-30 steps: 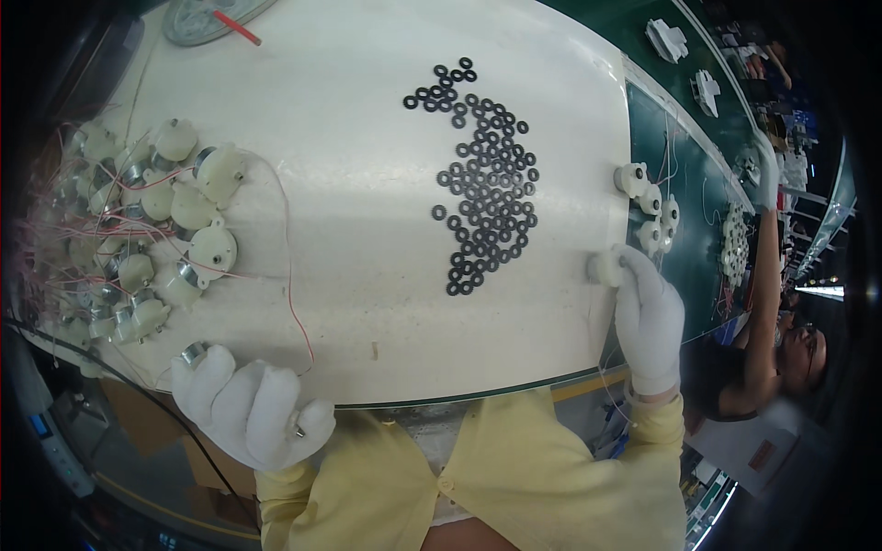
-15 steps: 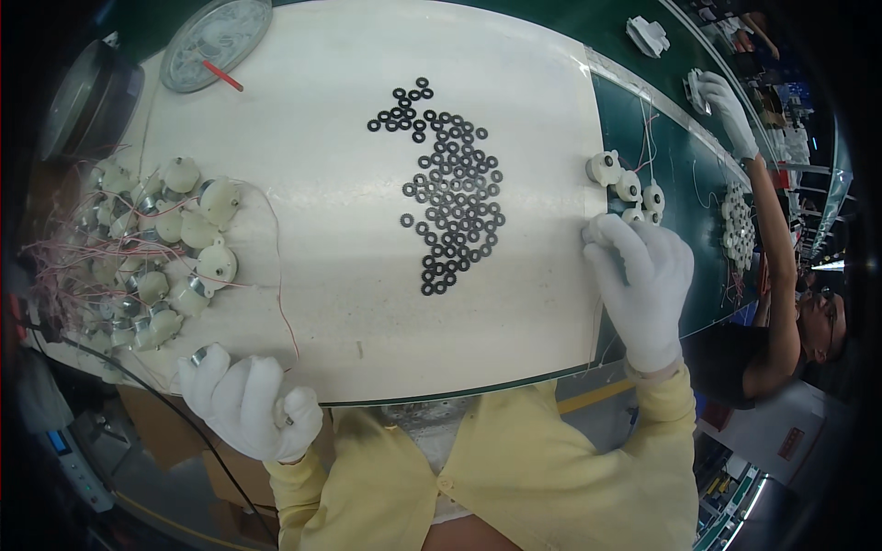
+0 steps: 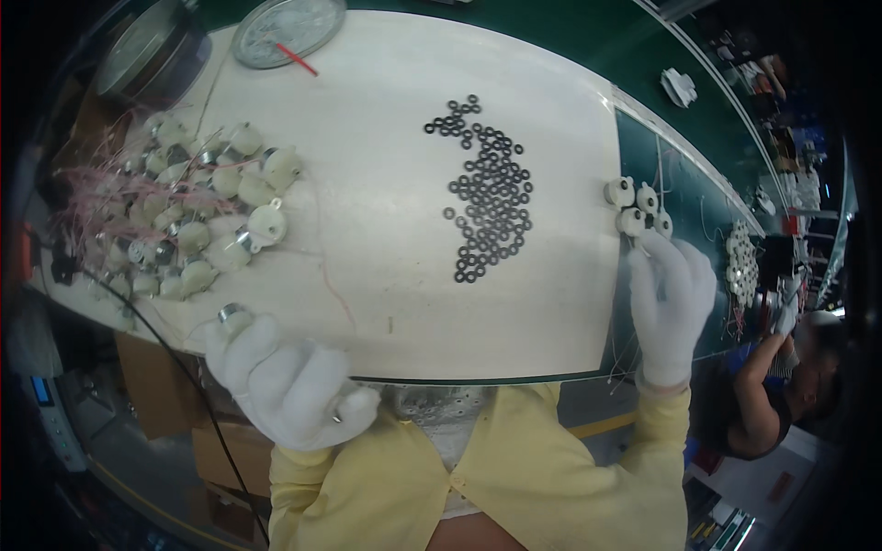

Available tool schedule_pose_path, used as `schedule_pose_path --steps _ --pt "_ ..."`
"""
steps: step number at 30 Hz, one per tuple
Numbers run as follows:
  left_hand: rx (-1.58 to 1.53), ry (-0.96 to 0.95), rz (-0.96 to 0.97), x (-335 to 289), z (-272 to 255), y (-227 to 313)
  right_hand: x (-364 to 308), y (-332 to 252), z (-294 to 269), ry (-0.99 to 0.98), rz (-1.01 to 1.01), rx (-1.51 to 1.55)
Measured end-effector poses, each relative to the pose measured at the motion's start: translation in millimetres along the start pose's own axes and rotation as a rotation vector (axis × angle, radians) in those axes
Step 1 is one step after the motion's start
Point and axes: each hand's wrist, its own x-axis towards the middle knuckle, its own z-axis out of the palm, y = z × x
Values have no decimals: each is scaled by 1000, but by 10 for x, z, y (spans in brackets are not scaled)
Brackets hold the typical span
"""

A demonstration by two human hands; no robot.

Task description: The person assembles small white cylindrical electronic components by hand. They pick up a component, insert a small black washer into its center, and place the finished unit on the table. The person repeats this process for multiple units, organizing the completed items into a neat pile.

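My right hand [image 3: 671, 303], in a white glove, reaches over the right edge of the white work board [image 3: 386, 230]. Its fingertips pinch the nearest of a small group of white motor units [image 3: 634, 207] lying where the board meets the green belt [image 3: 684, 188]. Thin wires trail under that hand. My left hand [image 3: 285, 386], also gloved, is curled at the board's near edge, and a small silver motor [image 3: 234, 317] shows at its fingertips. A patch of several black washers [image 3: 487, 207] lies between the hands.
A heap of white motor units with pink wires [image 3: 193, 211] fills the board's left side. A round dial gauge [image 3: 287, 28] sits at the far edge. More white parts [image 3: 740, 262] lie on the belt, where another person [image 3: 781, 376] works at the right.
My right hand has carried a white unit up along the board's right edge to the small group there. My left hand has stayed curled at the near edge.
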Motion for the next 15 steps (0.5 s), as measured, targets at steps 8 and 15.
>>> schedule_pose_path --steps 8,15 --pt "-485 116 -88 457 274 513 -73 -1180 7 39 -300 652" --pt "-509 88 -60 515 252 581 -53 -1194 202 220 -263 1100"
